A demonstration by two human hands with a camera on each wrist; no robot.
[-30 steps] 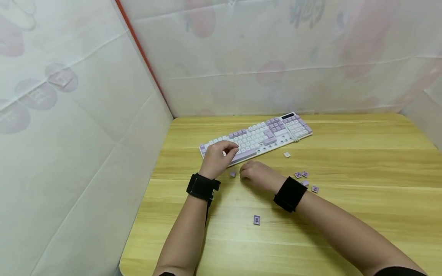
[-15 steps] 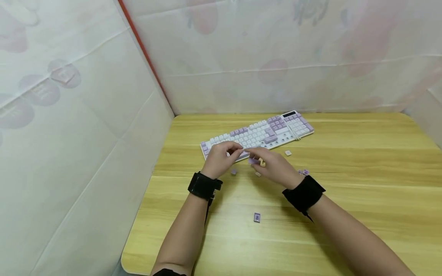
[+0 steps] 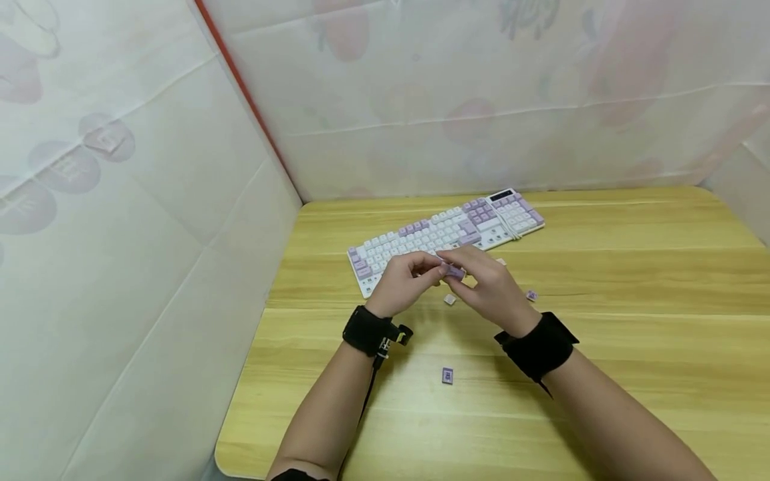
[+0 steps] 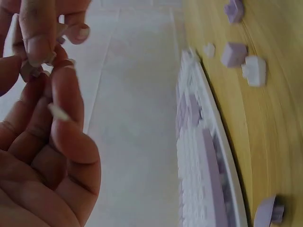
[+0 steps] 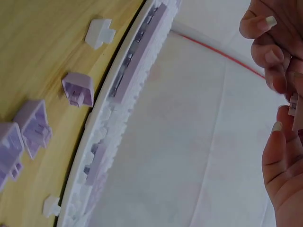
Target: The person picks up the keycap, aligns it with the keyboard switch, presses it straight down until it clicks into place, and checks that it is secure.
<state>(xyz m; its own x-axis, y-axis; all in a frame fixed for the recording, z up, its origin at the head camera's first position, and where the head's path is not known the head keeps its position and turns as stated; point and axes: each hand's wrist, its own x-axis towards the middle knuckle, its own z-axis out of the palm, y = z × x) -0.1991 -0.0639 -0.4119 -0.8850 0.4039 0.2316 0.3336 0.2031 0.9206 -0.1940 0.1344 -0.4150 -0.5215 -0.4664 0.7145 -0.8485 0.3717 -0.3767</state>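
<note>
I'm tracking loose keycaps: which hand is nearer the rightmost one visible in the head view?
Right. The right hand is raised just left of that keycap; the left hand is farther left.

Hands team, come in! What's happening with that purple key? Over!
Left hand and right hand holding purple keycap between them. Keyboard behind, some keys missing. White keycap loose on table; nothing seen blocking. Over.

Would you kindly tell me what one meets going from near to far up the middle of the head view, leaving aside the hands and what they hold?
Purple keycap, white keycap, white-and-purple keyboard, pale backdrop behind the wooden table.
</note>
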